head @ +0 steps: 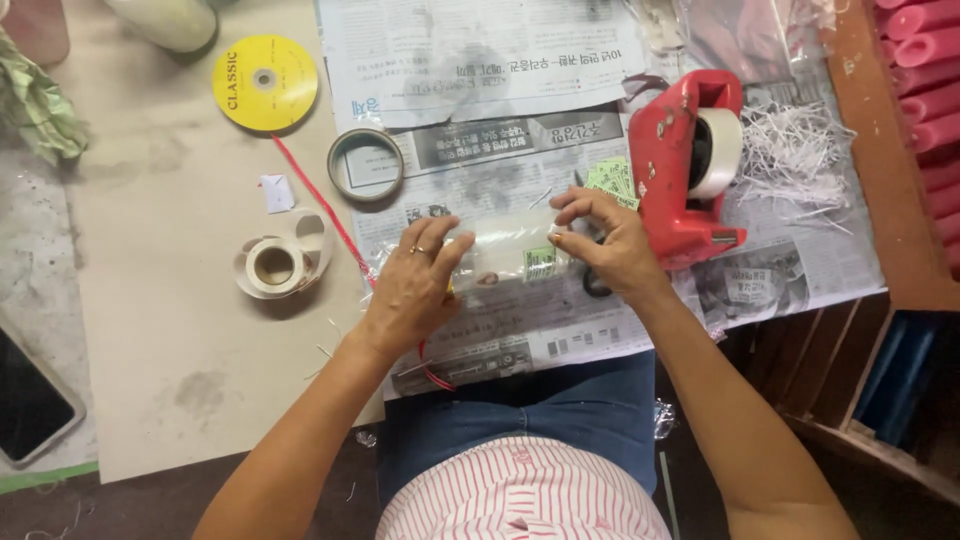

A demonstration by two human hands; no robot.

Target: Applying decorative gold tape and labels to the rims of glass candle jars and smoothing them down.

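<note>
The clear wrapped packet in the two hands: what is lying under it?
Under the clear packet lie newspaper sheets spread on the table. The left hand and right hand cover its ends, so anything beneath them is hidden.

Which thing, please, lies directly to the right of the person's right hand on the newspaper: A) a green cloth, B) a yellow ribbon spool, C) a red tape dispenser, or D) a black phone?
C: the red tape dispenser with its white roll sits just beside the right hand on the newspaper.
</note>
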